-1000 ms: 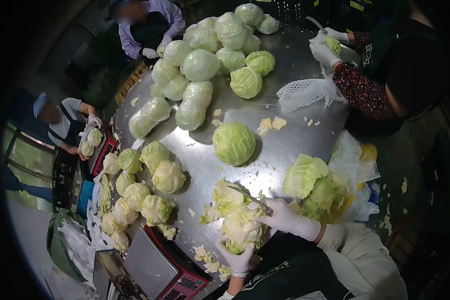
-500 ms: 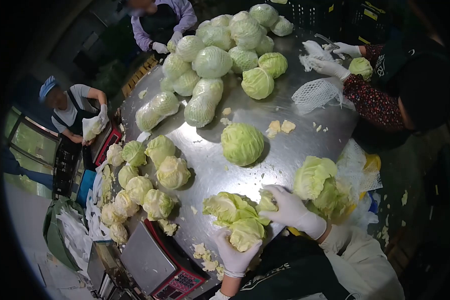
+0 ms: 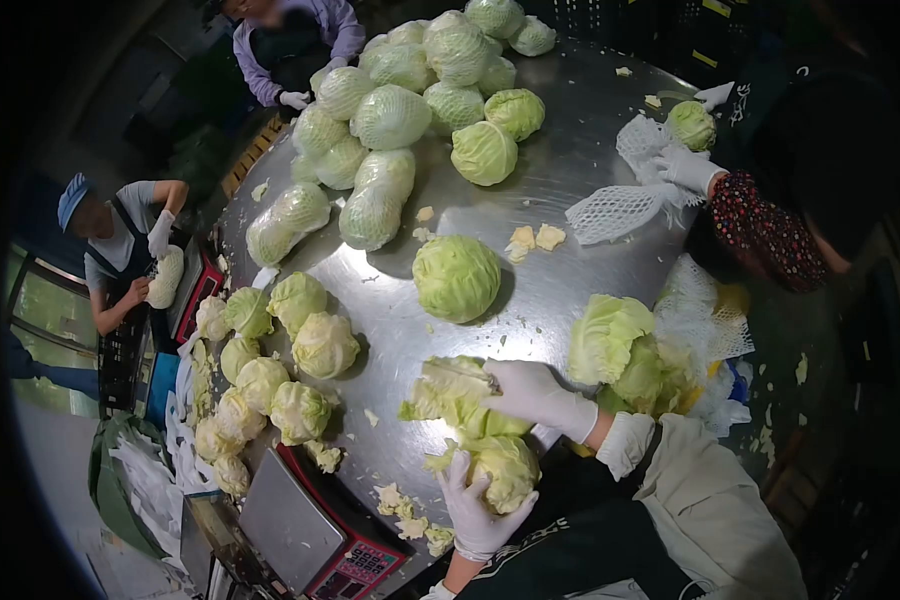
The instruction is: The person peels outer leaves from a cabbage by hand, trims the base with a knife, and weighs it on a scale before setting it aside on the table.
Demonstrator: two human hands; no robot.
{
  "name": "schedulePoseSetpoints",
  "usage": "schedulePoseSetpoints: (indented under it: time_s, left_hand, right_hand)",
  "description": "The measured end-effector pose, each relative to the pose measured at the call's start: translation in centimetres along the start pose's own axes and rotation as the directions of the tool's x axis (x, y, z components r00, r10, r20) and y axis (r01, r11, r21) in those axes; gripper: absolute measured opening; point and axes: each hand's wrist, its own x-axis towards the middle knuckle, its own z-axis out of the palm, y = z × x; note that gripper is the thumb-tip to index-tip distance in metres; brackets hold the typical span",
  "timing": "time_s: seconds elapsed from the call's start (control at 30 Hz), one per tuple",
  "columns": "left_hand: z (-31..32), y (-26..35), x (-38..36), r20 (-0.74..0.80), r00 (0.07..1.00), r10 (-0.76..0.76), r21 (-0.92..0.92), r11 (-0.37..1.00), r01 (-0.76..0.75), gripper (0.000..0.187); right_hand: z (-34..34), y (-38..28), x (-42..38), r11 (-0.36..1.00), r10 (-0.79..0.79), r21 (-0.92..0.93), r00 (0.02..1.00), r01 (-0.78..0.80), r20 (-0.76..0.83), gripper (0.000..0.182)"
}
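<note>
My left hand (image 3: 478, 515), in a white glove, is wrapped round the lower side of a pale green cabbage (image 3: 508, 470) near the table's front edge. Its fingers are curved against the head. Beyond it, loose outer leaves (image 3: 445, 392) lie on the metal table. My right hand (image 3: 538, 398), also gloved, is closed at the right edge of these leaves, its fingertips partly hidden. A whole cabbage (image 3: 457, 279) sits farther up the table. To the right are more loose leaves (image 3: 610, 338).
Net-wrapped cabbages (image 3: 392, 118) are piled at the far side. Several trimmed heads (image 3: 325, 345) stand at the left, beside a red scale (image 3: 295, 520). One co-worker's gloved hand (image 3: 685, 168) touches white netting (image 3: 620, 212) at the right. Two other people stand at the far left.
My right hand has moved left, onto the leaves. The cabbage under my left hand has turned and shifted slightly right. The right-hand co-worker's hands have moved apart. The view has shifted a little.
</note>
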Motion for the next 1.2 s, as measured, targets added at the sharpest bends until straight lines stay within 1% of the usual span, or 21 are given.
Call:
schedulePoseSetpoints:
  time_s: [0.1, 0.13, 0.23, 0.27, 0.33, 0.4, 0.47, 0.57, 0.63, 0.67, 0.77, 0.83, 0.9, 0.93, 0.97, 1.0, 1.03, 1.1, 1.13, 1.17, 1.2]
  left_hand:
    - [-2.6, -2.2, -1.3, -0.003, 0.994, -0.111, -0.066, 0.992, 0.11, 0.082]
    - [-1.8, -4.5, -3.0, -0.096, 0.951, -0.293, -0.438, 0.871, 0.224, 0.082]
    - [-5.0, -5.7, -3.0, -0.072, 0.837, -0.542, -0.596, 0.696, 0.4, 0.099]
    - [-5.4, -6.1, -3.2, -0.08, 0.831, -0.55, -0.593, 0.697, 0.404, 0.099]
    - [-6.0, -6.7, -3.1, -0.097, 0.914, -0.395, -0.135, 0.915, 0.381, 0.118]
    - [-5.7, -7.7, -3.1, -0.097, 0.886, -0.454, -0.176, 0.884, 0.434, 0.123]
    - [-5.3, -7.8, -2.4, -0.089, 0.861, -0.5, -0.223, 0.853, 0.472, 0.128]
    - [-5.2, -6.1, -1.0, -0.028, 0.88, -0.474, -0.222, 0.861, 0.457, 0.125]
    - [-5.2, -4.5, -0.2, -0.053, 0.966, -0.254, 0.126, 0.958, 0.259, 0.121]
    - [-4.8, -4.4, -0.3, -0.059, 0.975, -0.213, 0.113, 0.969, 0.219, 0.119]
    - [-4.2, -3.9, -1.1, -0.036, 0.991, -0.126, 0.165, 0.978, 0.13, 0.118]
    - [-4.3, -4.1, -1.6, -0.049, 0.992, -0.12, 0.166, 0.978, 0.126, 0.118]
    - [-4.1, -5.5, -2.7, -0.174, 0.941, -0.291, -0.02, 0.956, 0.292, 0.118]
    - [-4.2, -6.0, -2.7, -0.171, 0.919, -0.355, -0.167, 0.93, 0.328, 0.118]
    - [-4.0, -6.0, -3.0, -0.175, 0.917, -0.357, -0.166, 0.929, 0.33, 0.118]
    - [-3.7, -5.7, -3.4, -0.128, 0.874, -0.468, -0.349, 0.846, 0.402, 0.119]
    - [-3.7, -5.3, -3.4, -0.06, 0.825, -0.562, -0.516, 0.725, 0.456, 0.12]
    - [-2.9, -6.6, -4.4, -0.067, 0.862, -0.502, -0.473, 0.777, 0.416, 0.112]
    - [-2.3, -5.9, -3.9, -0.062, 0.803, -0.593, -0.699, 0.6, 0.39, 0.105]
    - [-1.9, -5.5, -3.6, -0.027, 0.738, -0.674, -0.871, 0.379, 0.314, 0.097]
    - [-2.2, -5.6, -3.7, 0.041, 0.727, -0.685, -0.902, 0.287, 0.322, 0.084]
  right_hand:
    - [0.6, 3.1, 0.0, 0.99, 0.11, -0.073, 0.983, -0.121, -0.145, 0.031]
    - [0.0, 3.6, -0.6, 0.985, 0.126, -0.097, 0.975, -0.145, -0.181, 0.029]
    - [-2.7, 5.6, -3.4, 0.977, 0.148, -0.114, 0.956, -0.182, -0.254, 0.025]
    - [-4.0, 6.2, -4.7, 0.966, 0.182, -0.136, 0.95, -0.221, -0.254, 0.025]
    - [-6.1, 8.2, -7.4, 0.933, 0.205, -0.217, 0.918, -0.288, -0.338, 0.028]
    - [-7.4, 7.5, -9.0, 0.907, 0.185, -0.277, 0.891, -0.317, -0.414, 0.032]
    - [-8.7, 3.9, -9.9, 0.936, 0.036, -0.248, 0.768, -0.251, -0.64, 0.044]
    - [-5.5, 1.1, -9.6, 0.999, 0.01, 0.038, 0.964, 0.0, -0.266, 0.05]
    - [-2.4, -1.5, -8.9, 0.964, -0.083, 0.255, 0.996, 0.071, 0.034, 0.051]
    - [-0.6, -2.1, -8.2, 0.968, -0.199, 0.169, 0.978, 0.186, 0.062, 0.057]
    - [2.1, -3.8, -6.5, 0.952, -0.247, 0.216, 0.96, 0.215, 0.134, 0.066]
    - [5.1, -1.1, -5.2, 0.926, -0.301, 0.251, 0.953, 0.281, 0.044, 0.062]
    - [6.8, 0.7, -4.7, 0.894, -0.354, 0.274, 0.934, 0.354, -0.05, 0.059]
    - [6.8, 0.8, -4.6, 0.908, -0.234, 0.383, 0.963, 0.169, 0.13, 0.053]
    - [6.8, 0.8, -4.6, 0.892, -0.123, 0.451, 0.939, -0.038, 0.322, 0.047]
    - [6.9, 0.7, -5.0, 0.855, -0.155, 0.519, 0.961, 0.014, 0.228, 0.03]
    - [6.6, 0.6, -5.2, 0.855, -0.157, 0.519, 0.96, 0.015, 0.23, 0.03]
    - [5.2, 1.3, -5.4, 0.858, -0.167, 0.507, 0.979, 0.086, 0.118, 0.022]
    - [3.2, 1.1, -5.8, 0.883, -0.123, 0.463, 0.99, 0.08, 0.064, 0.018]
    - [0.9, 1.3, -6.4, 0.903, 0.009, 0.426, 0.995, -0.05, 0.097, 0.017]
    - [-0.1, 3.2, -7.1, 0.8, 0.006, 0.6, 0.999, -0.026, 0.036, 0.013]
